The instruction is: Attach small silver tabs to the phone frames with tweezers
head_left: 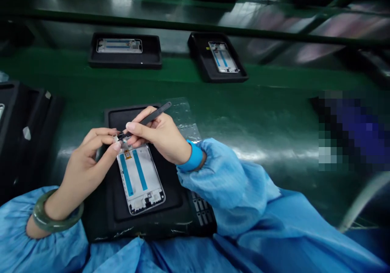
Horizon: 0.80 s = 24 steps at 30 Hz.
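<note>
A silver phone frame (137, 173) with two blue adhesive strips lies in a black tray (173, 187) in front of me. Over its upper end, my right hand (155, 133) is closed around black tweezers (157, 112). The tips of the tweezers point left to a tiny pale part (116, 138) pinched between the thumb and fingers of my left hand (91, 151). What exactly this part is, I cannot make out. An orange flex piece (128, 154) shows on the frame just below my fingers.
Further back, a black tray (152, 55) and another tilted black tray (202, 68) each hold a phone frame. Black trays (30, 139) stand at the left. Clear plastic film (185, 120) and a sheet of small black parts (201, 210) lie by the front tray.
</note>
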### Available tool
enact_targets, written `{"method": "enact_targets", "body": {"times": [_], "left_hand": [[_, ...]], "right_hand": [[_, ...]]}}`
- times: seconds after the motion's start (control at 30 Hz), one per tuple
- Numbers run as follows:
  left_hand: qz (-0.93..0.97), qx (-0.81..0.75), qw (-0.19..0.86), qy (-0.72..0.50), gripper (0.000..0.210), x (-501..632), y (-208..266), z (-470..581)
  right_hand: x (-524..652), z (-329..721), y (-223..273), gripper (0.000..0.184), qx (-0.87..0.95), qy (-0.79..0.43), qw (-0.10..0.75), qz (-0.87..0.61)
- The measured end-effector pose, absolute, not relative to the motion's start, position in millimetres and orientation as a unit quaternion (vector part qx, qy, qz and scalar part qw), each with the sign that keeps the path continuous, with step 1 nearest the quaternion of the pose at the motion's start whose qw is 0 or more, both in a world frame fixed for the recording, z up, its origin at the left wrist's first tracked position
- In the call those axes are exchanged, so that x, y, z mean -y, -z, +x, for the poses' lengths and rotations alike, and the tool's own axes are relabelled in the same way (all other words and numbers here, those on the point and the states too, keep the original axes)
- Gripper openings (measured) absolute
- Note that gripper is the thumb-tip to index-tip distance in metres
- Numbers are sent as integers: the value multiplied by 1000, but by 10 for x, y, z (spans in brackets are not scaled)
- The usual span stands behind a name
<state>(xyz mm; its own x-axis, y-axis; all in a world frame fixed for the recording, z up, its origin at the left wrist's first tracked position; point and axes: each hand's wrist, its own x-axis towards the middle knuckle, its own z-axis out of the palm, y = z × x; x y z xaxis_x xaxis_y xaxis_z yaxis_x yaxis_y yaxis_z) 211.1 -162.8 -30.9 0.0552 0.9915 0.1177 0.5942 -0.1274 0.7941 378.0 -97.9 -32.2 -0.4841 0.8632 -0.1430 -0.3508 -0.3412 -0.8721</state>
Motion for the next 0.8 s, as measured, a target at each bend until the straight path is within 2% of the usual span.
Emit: {"method": "enact_targets", "body": {"times": [0.23,0.4,0.6,0.8], "left_hand": [[694,-608,267,-279,14,1647,325,2020],[748,-591,198,-229,25,1666,407,1997],[805,-544,148,-186,21,1650,489,1974],[810,-542,140,-175,21,1638,469,1984]], "right_hand": [[900,3765,295,30,488,-732,357,-314],[771,3772,435,30,519,-686,357,-365],[735,3782,553,28,533,-675,321,-396],[732,3804,549,26,553,-666,308,-395]]}}
